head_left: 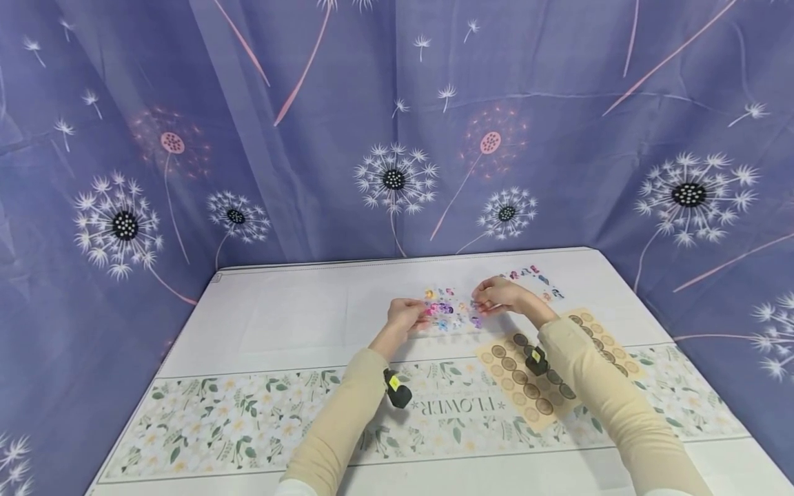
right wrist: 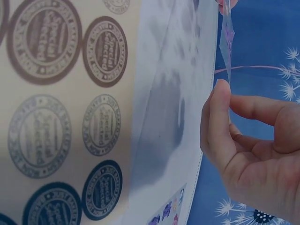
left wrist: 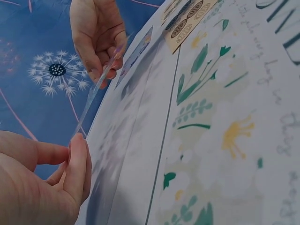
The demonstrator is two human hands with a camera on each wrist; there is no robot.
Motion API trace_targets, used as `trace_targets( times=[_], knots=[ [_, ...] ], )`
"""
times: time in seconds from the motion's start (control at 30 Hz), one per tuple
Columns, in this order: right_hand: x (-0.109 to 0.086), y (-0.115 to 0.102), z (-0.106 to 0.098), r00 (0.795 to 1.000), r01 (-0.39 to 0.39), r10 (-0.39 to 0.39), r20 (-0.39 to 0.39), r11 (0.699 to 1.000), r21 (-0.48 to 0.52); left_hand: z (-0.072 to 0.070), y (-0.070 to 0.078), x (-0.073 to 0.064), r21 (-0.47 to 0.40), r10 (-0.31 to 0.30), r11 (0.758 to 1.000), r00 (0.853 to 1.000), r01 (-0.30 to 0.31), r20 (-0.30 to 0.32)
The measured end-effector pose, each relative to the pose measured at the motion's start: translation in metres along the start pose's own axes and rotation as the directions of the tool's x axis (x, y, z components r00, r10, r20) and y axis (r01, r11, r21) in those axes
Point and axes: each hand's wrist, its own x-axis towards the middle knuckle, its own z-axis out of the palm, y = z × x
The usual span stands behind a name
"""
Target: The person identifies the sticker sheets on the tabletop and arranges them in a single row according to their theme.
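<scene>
Pinched at opposite edges: left hand [head_left: 406, 315] and right hand [head_left: 499, 296] hold a clear plastic sheet of small colourful figures [head_left: 445, 309], raised off the white tabletop [head_left: 291, 310]. Room runs wide leftward; rightward tighter, tan rectangular sheet of round stickers [head_left: 515, 375] nearer, second clear figure sheet [head_left: 543, 280] beyond.

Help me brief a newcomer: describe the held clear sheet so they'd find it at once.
Past the flowered band across the white table, find the left hand and right hand. Between them is the clear sheet with small colourful pictures; unlike the similar sheet lying beyond the right hand, it is held off the table.
</scene>
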Motion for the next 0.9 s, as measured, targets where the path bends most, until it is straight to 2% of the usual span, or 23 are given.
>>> trace_targets(
  times=[0.43, 0.9],
  knots=[
    [0.000, -0.004, 0.007, 1.000, 0.006, -0.007, 0.021, 1.000, 0.016, -0.010, 0.000, -0.001, -0.001, 0.003, 1.000, 1.000, -0.003, -0.007],
    [-0.001, -0.004, 0.011, 1.000, 0.006, -0.006, 0.024, 1.000, 0.004, -0.014, 0.004, -0.004, 0.015, -0.010, 1.000, 1.000, 0.010, 0.016]
  ],
)
